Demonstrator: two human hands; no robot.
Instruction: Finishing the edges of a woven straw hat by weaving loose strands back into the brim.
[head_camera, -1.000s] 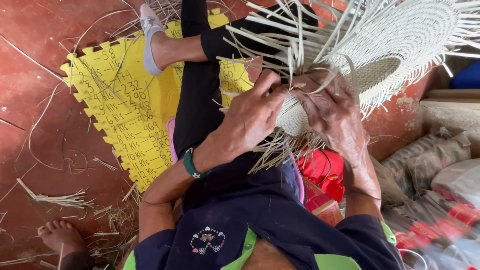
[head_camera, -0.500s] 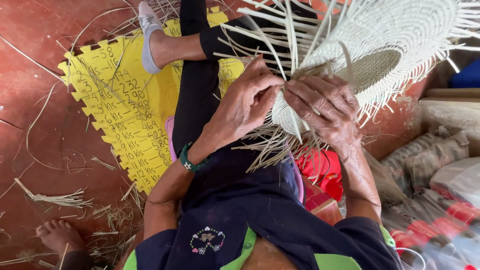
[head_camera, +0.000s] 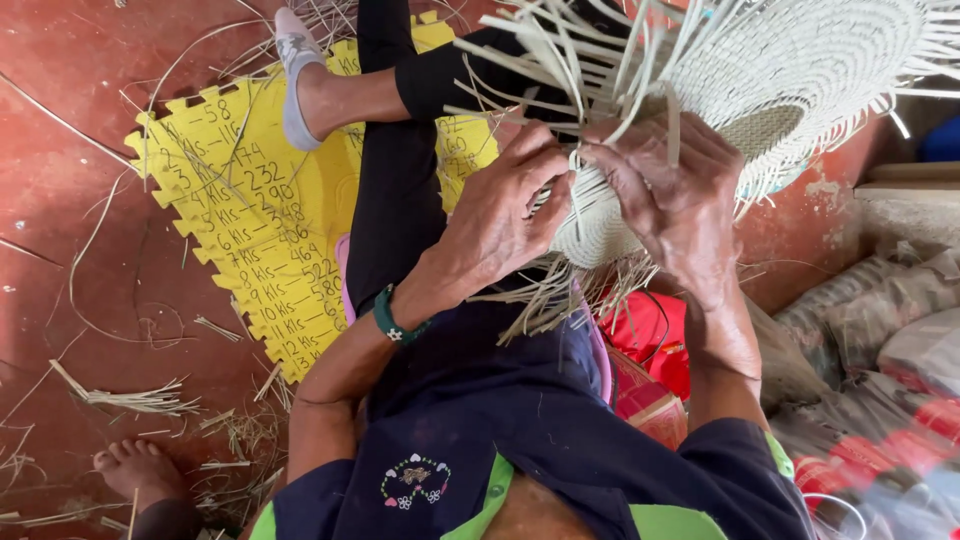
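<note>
A pale woven straw piece (head_camera: 800, 70), round and unfinished, is held up in front of me with loose strips sticking out all around its edge. My left hand (head_camera: 500, 215) grips the weave at its lower rim, fingers curled over the strips; a green band is on that wrist. My right hand (head_camera: 675, 195) holds the same rim from the other side, pinching an upright strip (head_camera: 672, 125) between thumb and fingers. The two hands nearly touch.
I sit on a yellow foam mat (head_camera: 240, 230) with handwriting, on a red floor (head_camera: 70, 150) strewn with straw scraps. My legs stretch forward. Another person's bare foot (head_camera: 135, 470) is at the lower left. Red cloth (head_camera: 655, 340) and sacks (head_camera: 880, 330) lie to my right.
Both hands have kept working the rim, shifting their grip slightly. The right hand now pinches an upright strip.
</note>
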